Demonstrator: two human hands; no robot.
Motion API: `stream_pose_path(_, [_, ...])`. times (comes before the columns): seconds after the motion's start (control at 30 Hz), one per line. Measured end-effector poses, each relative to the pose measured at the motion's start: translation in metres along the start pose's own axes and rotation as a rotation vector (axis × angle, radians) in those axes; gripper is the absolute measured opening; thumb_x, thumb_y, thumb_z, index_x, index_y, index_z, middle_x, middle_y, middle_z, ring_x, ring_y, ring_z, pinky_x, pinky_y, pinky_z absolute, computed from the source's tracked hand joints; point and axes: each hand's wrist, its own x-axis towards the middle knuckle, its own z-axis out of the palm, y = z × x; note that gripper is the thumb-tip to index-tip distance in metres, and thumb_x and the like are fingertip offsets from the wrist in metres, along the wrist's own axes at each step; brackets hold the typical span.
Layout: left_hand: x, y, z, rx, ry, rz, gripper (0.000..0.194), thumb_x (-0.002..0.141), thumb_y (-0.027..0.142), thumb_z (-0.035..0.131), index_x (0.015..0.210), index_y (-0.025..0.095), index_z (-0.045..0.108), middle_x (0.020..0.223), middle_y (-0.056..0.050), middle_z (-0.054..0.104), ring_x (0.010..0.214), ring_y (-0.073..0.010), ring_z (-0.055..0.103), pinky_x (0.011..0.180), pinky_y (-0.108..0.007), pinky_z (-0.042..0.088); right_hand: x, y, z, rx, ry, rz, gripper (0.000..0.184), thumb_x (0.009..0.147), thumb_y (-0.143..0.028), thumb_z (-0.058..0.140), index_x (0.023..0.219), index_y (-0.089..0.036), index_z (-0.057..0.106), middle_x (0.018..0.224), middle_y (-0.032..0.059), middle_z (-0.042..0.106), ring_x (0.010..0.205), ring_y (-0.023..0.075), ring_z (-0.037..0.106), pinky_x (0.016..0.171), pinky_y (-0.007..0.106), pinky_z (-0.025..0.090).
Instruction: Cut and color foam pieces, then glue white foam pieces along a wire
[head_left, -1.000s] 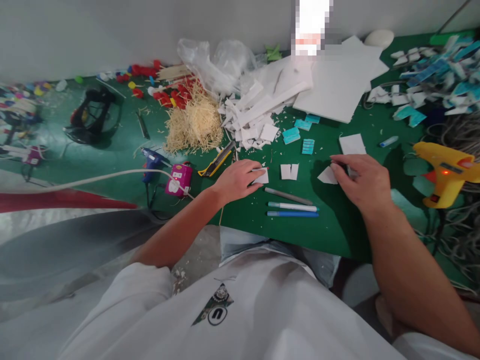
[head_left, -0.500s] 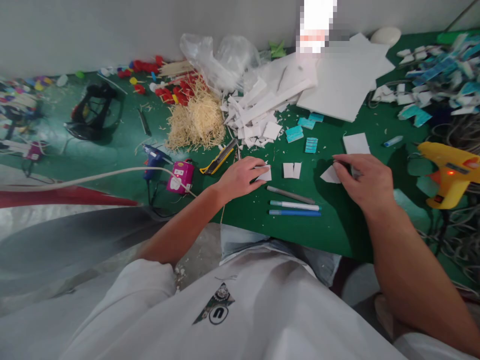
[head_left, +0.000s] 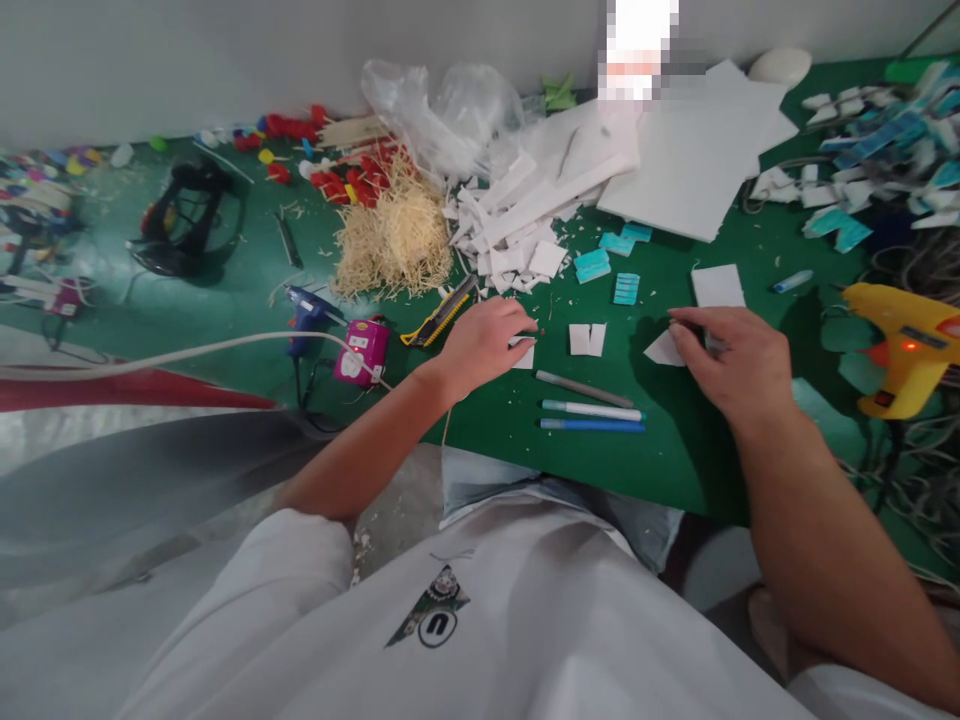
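Note:
My left hand (head_left: 484, 343) is over the table with fingers curled and thumb bent in, gripping a small white foam piece (head_left: 523, 356) that is partly covered by the fingers. My right hand (head_left: 739, 362) pinches a pointed white foam piece (head_left: 663, 350) between thumb and forefinger, low over the table. Between the hands lie two small white foam pieces (head_left: 587, 340) side by side. A larger white foam square (head_left: 718, 286) sits just beyond my right hand. Three pens are laid out nearer me: a grey one (head_left: 585, 389), a white one (head_left: 592, 410) and a blue one (head_left: 592, 426).
A yellow-black cutter (head_left: 440, 313) lies beside my left hand. A yellow glue gun (head_left: 904, 345) is at right; a blue glue gun (head_left: 306, 318) and pink power socket (head_left: 361, 353) are at left. Foam scraps (head_left: 517, 235), sticks (head_left: 397, 240) and blue pieces (head_left: 625, 289) lie behind.
My left hand's fingers have shifted slightly away from me, and its foam piece sits a little nearer me and leftward. My right hand keeps its pinch. The view shifts slightly.

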Motion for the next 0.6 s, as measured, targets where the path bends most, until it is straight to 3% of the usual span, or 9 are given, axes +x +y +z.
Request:
stream_pose_path(0.2, [0.029,0.01,0.001,0.127,-0.064,-0.009,0.021,0.1,0.019,0.064,0.092,0.016,0.083,0.091,-0.009,0.076,0.095,-0.0233,0.072,0.082,-0.035,0.056,0.0,0.0,-0.001,0.003,0.006,0.004,0.023,0.098,-0.04,0.063,0.103,-0.031,0.083,0.101,0.0066,0.086,0.098,0.0315,0.081,0.09,0.051,0.064])
stream_pose_path(0.47, [0.032,0.022,-0.002,0.19,-0.12,0.015,0.023,0.098,0.011,0.058,0.094,0.013,0.081,0.094,-0.013,0.076,0.1,-0.0275,0.072,0.086,-0.04,0.056,0.0,0.0,-0.003,0.01,-0.01,0.021,0.023,0.098,-0.042,0.064,0.104,-0.033,0.084,0.102,0.0056,0.086,0.099,0.0314,0.081,0.09,0.05,0.065])
stream_pose_path(0.6, [0.038,0.017,0.001,0.189,-0.125,-0.018,0.024,0.096,0.007,0.056,0.095,0.012,0.08,0.099,-0.015,0.077,0.104,-0.0302,0.071,0.088,-0.042,0.056,0.0,0.0,-0.003,0.013,-0.013,0.024,0.024,0.097,-0.042,0.065,0.105,-0.031,0.084,0.102,0.0073,0.086,0.1,0.0324,0.081,0.091,0.052,0.065])
